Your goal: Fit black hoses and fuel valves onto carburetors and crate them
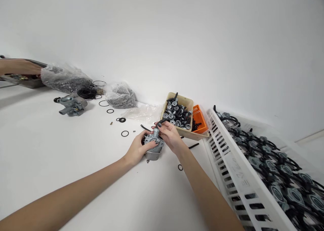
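My left hand (pixel 138 149) is wrapped round a grey metal carburetor (pixel 154 149), holding it just above the white table (pixel 76 163). My right hand (pixel 170 133) pinches a small black part (pixel 161 122) at the top of the carburetor, fingers closed on it. Both hands are close together near the table's middle. A beige bin (pixel 187 102) of black-and-silver caps stands just behind my right hand.
An orange basket (pixel 199 117) sits beside the bin. A white slatted crate (pixel 235 167) full of carburetors fills the right. Black O-rings (pixel 125 133) lie scattered on the table. Another carburetor (pixel 72 104) and plastic bags of parts (pixel 120 96) lie far left, where another person's hand (pixel 20 67) reaches into a tray.
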Tool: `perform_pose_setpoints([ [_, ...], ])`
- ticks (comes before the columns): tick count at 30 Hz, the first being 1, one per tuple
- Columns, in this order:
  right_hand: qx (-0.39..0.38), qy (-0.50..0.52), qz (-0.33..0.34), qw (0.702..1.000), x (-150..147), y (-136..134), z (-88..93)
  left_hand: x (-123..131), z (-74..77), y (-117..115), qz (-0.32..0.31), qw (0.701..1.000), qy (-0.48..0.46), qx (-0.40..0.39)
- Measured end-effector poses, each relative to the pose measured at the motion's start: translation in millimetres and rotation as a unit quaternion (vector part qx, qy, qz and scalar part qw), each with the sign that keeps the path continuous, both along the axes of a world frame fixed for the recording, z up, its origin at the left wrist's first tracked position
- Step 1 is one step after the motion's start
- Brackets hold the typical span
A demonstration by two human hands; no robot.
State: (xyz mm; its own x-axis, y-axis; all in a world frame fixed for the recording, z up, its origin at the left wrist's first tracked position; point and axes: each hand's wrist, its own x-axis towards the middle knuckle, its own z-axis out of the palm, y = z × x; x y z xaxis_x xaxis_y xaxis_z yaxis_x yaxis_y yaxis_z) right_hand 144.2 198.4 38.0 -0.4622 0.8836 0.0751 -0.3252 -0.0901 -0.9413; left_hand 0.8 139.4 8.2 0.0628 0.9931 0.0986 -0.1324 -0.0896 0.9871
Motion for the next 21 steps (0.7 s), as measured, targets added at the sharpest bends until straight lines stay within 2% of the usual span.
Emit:
perform_pose_setpoints([
  [21, -0.015, 0.012, -0.008, 1.000, -0.6, -5.6, 6.8, -0.4, 1.0, 0.4, -0.009, 1.000, -0.007, 0.000],
])
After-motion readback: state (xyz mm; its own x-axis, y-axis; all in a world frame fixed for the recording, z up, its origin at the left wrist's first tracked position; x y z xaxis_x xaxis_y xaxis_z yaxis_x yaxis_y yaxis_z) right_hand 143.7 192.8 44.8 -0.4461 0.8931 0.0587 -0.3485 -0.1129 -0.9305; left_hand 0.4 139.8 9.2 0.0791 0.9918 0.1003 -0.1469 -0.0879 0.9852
